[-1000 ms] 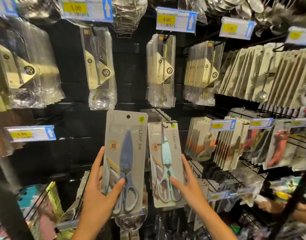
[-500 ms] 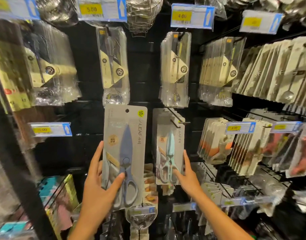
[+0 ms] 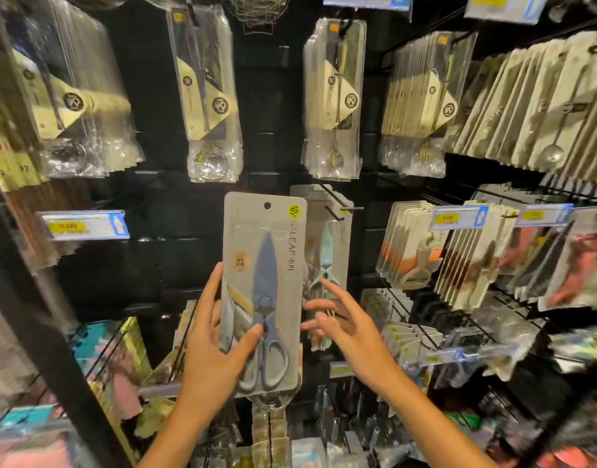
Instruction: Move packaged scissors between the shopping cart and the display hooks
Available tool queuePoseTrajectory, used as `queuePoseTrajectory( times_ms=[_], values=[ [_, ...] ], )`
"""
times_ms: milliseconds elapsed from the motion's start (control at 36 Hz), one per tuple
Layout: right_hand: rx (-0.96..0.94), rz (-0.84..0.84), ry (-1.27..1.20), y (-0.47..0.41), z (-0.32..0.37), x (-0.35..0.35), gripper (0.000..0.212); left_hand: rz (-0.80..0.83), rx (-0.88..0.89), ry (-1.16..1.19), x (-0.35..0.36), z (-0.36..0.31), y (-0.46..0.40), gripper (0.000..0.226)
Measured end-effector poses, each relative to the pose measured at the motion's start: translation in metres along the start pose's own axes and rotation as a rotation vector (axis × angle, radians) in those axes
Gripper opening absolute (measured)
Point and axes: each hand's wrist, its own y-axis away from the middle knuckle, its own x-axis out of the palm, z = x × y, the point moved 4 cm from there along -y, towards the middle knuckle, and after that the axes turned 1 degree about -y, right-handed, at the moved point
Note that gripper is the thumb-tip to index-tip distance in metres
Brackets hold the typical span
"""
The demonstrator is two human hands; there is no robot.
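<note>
Left hand [image 3: 211, 346] grips one carded pack of blue scissors [image 3: 261, 292], thumb across the front near the pivot, fingers behind the left edge; the pack is held upright, long axis vertical, blades up, handles down. Its punched hang hole [image 3: 267, 205] sits at the top, about level with and just left of the tip of the display hook [image 3: 349, 209], which juts out toward the viewer. Judgement: the coming move turns on this offset, since the hole must shift right and be pushed back along the peg. Right hand [image 3: 337, 324] is open, fingers spread, gripping nothing, just in front of the lower part of the mint scissors pack [image 3: 326, 255] hanging on that hook; whether the fingertips touch it cannot be told. The left hand is the one carrying; the right is nearer the hook's stock. Count: one pack in hand; on the hook, one face visible with more card edges behind, number unclear. Two hands. No shopping cart in view.
</note>
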Motion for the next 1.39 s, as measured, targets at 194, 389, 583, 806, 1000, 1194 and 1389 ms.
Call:
queuePoseTrajectory(
  times_ms=[194, 389, 583, 806, 1000, 1194, 1389],
  values=[
    [-0.095, -0.085, -0.032, 0.017, 0.022, -0.004, 0.057, 0.093, -0.011, 0.079, 0.025, -0.004, 0.005, 0.095],
    [-0.077, -0.121, 0.019, 0.024, 0.014, -0.019, 0.058, 0.166, -0.061, 0.07, 0.038, 0.001, 0.005, 0.098],
    [-0.03, -0.171, 0.015, 0.024, 0.001, -0.034, 0.057, 0.394, -0.109, 0.032, 0.056, 0.008, -0.001, 0.112],
    [-0.009, -0.199, -0.003, 0.018, -0.009, -0.057, 0.055, 0.497, -0.103, -0.055, 0.081, 0.013, -0.016, 0.111],
    [-0.02, -0.234, -0.004, 0.009, -0.015, -0.081, 0.05, 0.498, -0.126, -0.068, 0.102, 0.017, -0.03, 0.114],
    [-0.019, -0.216, 0.016, 0.001, -0.026, -0.091, 0.045, 0.501, -0.168, -0.032, 0.114, 0.032, -0.029, 0.115],
    [0.024, -0.129, 0.065, -0.019, -0.045, -0.092, 0.051, 0.465, -0.19, -0.049, 0.115, 0.046, -0.042, 0.106]
  ],
)
